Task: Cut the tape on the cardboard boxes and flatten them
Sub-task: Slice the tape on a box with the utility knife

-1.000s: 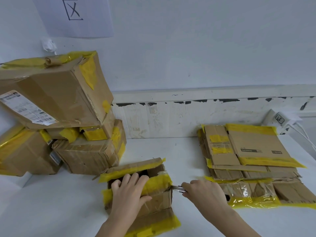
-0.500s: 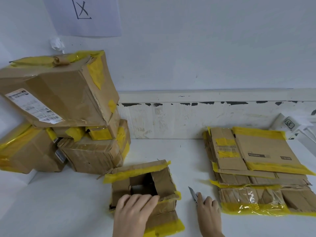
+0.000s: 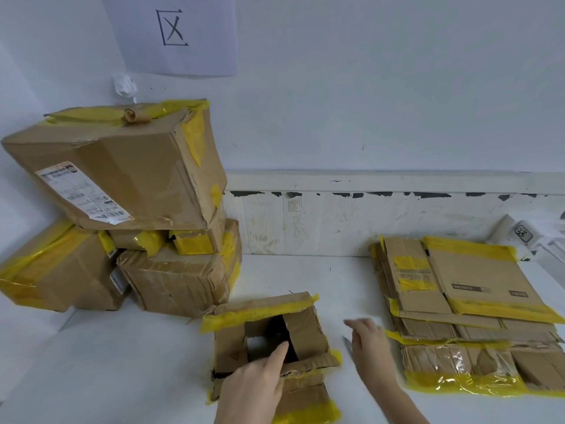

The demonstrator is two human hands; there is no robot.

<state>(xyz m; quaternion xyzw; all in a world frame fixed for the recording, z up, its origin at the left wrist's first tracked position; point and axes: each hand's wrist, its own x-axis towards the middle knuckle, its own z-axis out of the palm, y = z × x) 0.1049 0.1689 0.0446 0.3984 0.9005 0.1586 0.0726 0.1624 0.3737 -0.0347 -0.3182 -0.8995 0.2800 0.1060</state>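
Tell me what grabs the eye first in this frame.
Front and centre, an opened box edged in yellow tape sits under the left hand, flaps apart over a dark hollow. Taped boxes pile up at the left, and a stack of flattened cardboard lies to the right, past the blurred right hand.

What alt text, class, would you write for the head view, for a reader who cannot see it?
A person's left hand presses on a small opened box on a white table, while the right hand hovers beside it. Taped boxes are piled at left; flattened cardboard is stacked at right.
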